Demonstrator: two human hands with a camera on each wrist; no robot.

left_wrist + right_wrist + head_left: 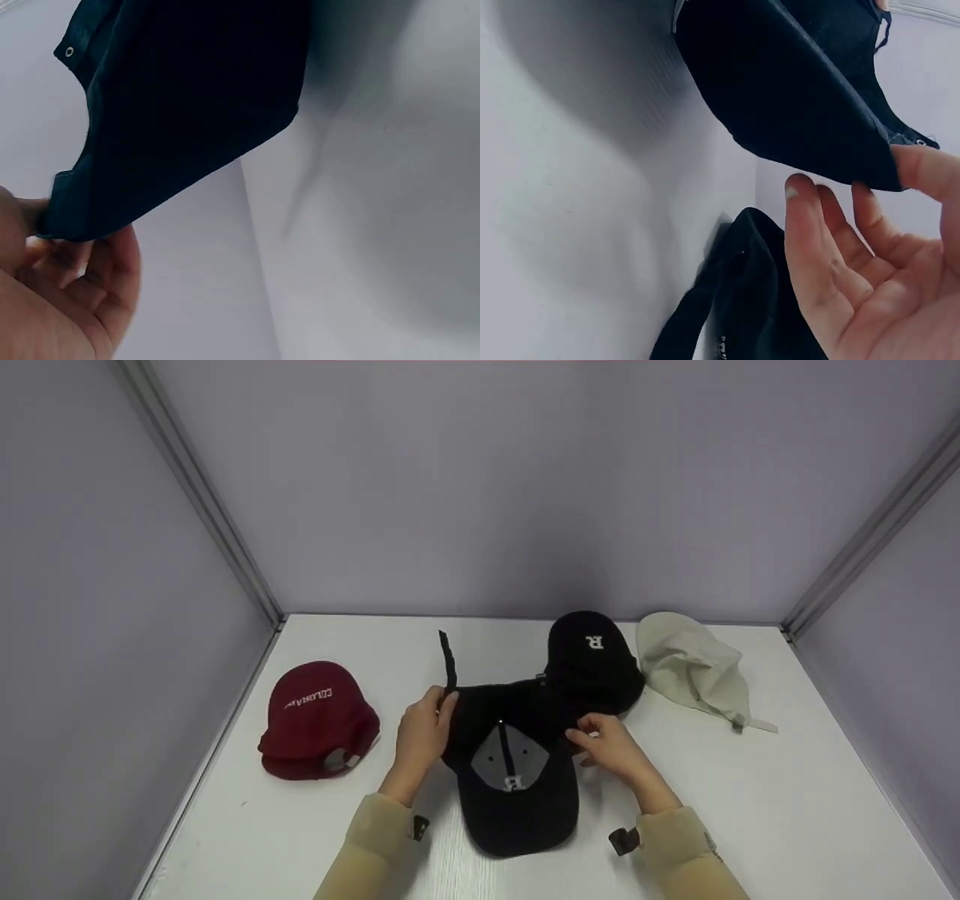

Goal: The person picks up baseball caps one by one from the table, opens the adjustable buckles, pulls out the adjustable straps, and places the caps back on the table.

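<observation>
A black cap [517, 829] is turned with its inside up and its brim toward me, showing a grey lining panel and a white letter R. Its left rear edge is pinched by my left hand [424, 731], where a loose black strap [448, 656] sticks up. My right hand [613, 746] pinches the opposite edge between thumb and fingers. In the left wrist view, the cap's dark side [195, 97] hangs from the left hand [82, 292]. The right wrist view shows the right hand [870, 277] at the cap's rim [877, 172], several fingers spread below it.
A second black cap [592, 675] with a white R sits just behind the held one; it also shows low in the right wrist view [757, 292]. Beyond it lies a cream cap [694, 664]. At left is a dark red cap [319, 724]. Grey walls enclose the white table [795, 810].
</observation>
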